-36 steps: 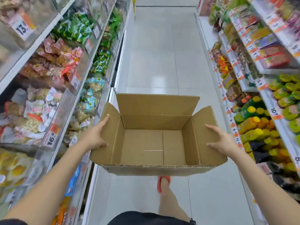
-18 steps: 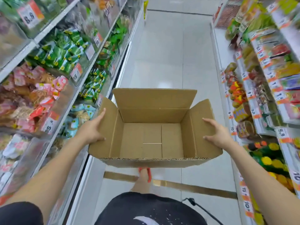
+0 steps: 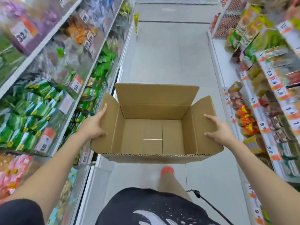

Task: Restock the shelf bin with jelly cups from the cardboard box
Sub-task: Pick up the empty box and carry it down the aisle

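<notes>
Cardboard box (image 3: 155, 132) empty, carried mid-aisle; snack shelves (image 3: 48, 88) both sides.

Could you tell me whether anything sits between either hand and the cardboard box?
No. The left hand and right hand press flat against the side flaps of the cardboard box, which looks empty.

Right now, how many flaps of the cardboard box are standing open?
3. The far flap stands up at the back, the left flap leans out by the left hand, the right flap by the right hand. A near flap may be folded down, hidden.
</notes>
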Available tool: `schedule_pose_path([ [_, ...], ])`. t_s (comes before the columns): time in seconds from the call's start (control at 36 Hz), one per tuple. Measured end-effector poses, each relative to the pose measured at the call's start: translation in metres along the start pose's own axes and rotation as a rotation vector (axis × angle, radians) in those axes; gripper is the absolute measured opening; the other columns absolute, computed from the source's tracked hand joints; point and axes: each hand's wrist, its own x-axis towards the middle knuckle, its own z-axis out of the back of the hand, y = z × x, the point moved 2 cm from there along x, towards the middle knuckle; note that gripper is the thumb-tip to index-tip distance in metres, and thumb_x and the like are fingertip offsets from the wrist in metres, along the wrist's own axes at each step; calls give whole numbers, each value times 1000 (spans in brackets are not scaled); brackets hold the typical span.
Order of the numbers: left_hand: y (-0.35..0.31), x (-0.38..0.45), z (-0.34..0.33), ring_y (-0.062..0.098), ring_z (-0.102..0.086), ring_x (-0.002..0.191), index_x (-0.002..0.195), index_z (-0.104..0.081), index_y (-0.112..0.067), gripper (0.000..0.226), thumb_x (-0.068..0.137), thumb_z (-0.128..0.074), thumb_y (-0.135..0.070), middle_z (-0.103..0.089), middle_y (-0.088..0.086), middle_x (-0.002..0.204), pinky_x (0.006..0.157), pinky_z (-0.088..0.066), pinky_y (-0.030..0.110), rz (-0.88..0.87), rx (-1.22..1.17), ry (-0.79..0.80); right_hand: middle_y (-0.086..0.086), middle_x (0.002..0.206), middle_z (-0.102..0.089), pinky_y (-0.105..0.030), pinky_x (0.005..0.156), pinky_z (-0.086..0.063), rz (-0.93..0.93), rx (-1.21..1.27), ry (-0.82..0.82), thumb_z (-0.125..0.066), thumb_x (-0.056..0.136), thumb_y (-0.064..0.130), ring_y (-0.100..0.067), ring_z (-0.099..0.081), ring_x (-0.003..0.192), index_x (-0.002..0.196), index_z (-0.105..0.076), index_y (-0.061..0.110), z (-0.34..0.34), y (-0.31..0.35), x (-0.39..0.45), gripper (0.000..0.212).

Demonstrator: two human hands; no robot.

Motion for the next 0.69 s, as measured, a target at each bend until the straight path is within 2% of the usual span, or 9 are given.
schedule_pose_path([
  [0.14,-35,95,30,28,-60,93,145,9,-46,126,65,-84,-21,-61,13,119,73,-50,35,-4,24,-30,-6,134,-54,-32,99,-44,15,-10,-5,-76,74,1,-26,-55,116,140,-44,26,27,17,103,78],
  [0.28,-76,177,63,23,-58,79,146,6,-44,123,66,-83,-17,-63,11,108,62,-44,31,11,3,-58,-6,137,-51,-33,101,-40,78,-60,1,-76,72,-1,-27,-51,120,139,-44,20,61,39,203,77],
  [0.36,-94,226,83,27,-61,88,145,6,-47,125,64,-84,-19,-64,13,112,76,-51,37,16,-6,-76,-6,136,-53,-32,98,-41,87,-78,5,-76,73,1,-28,-54,117,139,-44,23,82,51,262,77],
  [0.42,-105,257,96,28,-62,92,144,7,-48,125,64,-84,-20,-63,13,118,79,-52,38,20,-4,-83,-5,133,-55,-31,94,-44,76,-59,18,-75,74,2,-27,-56,112,139,-43,26,94,59,299,76],
  [0.58,-136,356,134,24,-58,76,147,3,-44,120,67,-82,-18,-64,14,109,66,-48,31,39,-8,-83,-6,135,-54,-32,94,-43,91,-88,21,-76,74,4,-27,-55,113,139,-43,28,118,85,409,76],
  [0.69,-147,440,160,23,-55,77,147,3,-44,120,67,-83,-18,-63,13,113,64,-42,29,31,-12,-80,-5,134,-54,-28,94,-41,74,-79,25,-75,75,4,-28,-55,114,139,-42,27,129,109,489,75],
])
